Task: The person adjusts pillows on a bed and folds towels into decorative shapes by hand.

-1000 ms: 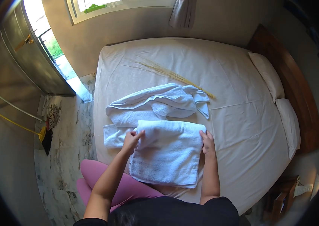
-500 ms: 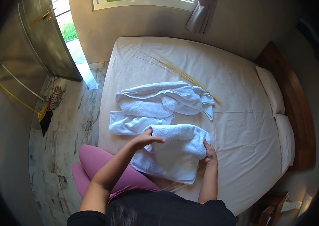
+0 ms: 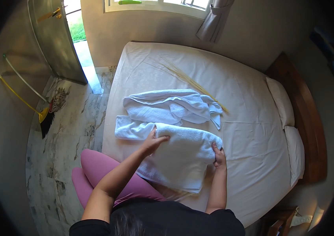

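Note:
A white towel (image 3: 180, 157), partly folded, is stretched between my hands, its lower part lying on the bed beside my legs. My left hand (image 3: 154, 142) grips its upper left edge, thumb on top and fingers hidden behind the cloth. At the right edge, my right hand (image 3: 219, 155) is closed on the towel with the thumb on its face. Just beyond lies a second, crumpled white towel (image 3: 159, 105). Another piece of white cloth (image 3: 131, 128) lies flat to the left, partly covered by the towel I hold.
The bed (image 3: 249, 145) has a pale sheet, with pillows (image 3: 280, 101) by the wooden headboard (image 3: 310, 129). A bundle of thin straw-coloured sticks (image 3: 190, 80) lies past the towels. A yellow-handled broom (image 3: 21, 94) and a mop (image 3: 59, 100) lean at the left wall near the partly open door (image 3: 56, 43).
Both hands have drawn the held towel's upper edge out straighter and slightly away from me. It now covers more of the cloth behind it. The camera view has tilted slightly.

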Demonstrator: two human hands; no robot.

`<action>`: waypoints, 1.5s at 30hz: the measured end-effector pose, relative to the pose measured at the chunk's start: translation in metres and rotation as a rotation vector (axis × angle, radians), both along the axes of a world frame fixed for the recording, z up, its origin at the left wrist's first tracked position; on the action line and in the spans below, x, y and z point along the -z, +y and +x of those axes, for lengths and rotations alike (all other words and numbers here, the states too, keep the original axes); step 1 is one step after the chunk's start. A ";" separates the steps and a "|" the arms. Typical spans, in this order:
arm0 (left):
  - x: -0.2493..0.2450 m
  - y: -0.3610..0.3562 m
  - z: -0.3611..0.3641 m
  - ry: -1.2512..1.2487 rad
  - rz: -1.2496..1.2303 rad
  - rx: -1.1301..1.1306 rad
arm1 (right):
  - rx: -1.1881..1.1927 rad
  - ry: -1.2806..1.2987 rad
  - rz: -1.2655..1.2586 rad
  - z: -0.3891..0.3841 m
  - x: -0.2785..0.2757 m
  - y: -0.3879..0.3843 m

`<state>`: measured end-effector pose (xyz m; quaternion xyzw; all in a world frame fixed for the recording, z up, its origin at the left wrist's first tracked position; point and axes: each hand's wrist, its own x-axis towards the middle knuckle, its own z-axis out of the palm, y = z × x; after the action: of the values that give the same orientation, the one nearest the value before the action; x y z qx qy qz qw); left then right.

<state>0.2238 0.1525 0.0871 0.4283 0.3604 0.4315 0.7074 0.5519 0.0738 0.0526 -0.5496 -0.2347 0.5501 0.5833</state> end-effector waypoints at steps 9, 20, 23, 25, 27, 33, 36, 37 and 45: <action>0.024 0.058 0.001 -0.020 -0.078 -0.039 | 0.032 0.013 0.081 0.003 0.024 0.046; 0.005 0.095 0.010 1.089 0.891 -0.414 | 0.356 -1.276 0.144 0.009 0.034 0.077; 0.003 0.098 0.030 1.081 1.001 0.031 | -0.045 -1.129 0.257 -0.012 -0.002 0.087; 0.018 0.099 0.046 1.310 1.005 0.219 | -0.266 -1.272 0.194 -0.016 -0.002 0.094; 0.019 0.103 0.052 1.336 0.967 0.308 | -0.397 -1.314 0.131 -0.015 -0.010 0.101; -0.019 0.108 0.038 1.201 0.914 0.704 | -0.751 -1.388 0.012 -0.017 -0.060 0.105; -0.011 0.107 0.037 1.103 0.805 0.719 | -0.787 -1.343 0.009 -0.026 -0.078 0.101; -0.012 0.106 0.036 1.106 0.814 0.728 | -0.810 -1.249 -0.070 -0.029 -0.082 0.102; -0.022 0.084 0.037 1.114 0.940 0.633 | -0.830 -1.327 0.366 -0.060 -0.076 0.090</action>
<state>0.2607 0.2368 0.1093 0.9170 0.3025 0.0391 0.2571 0.4922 0.1639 0.1288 -0.5255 -0.8040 0.2337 0.1510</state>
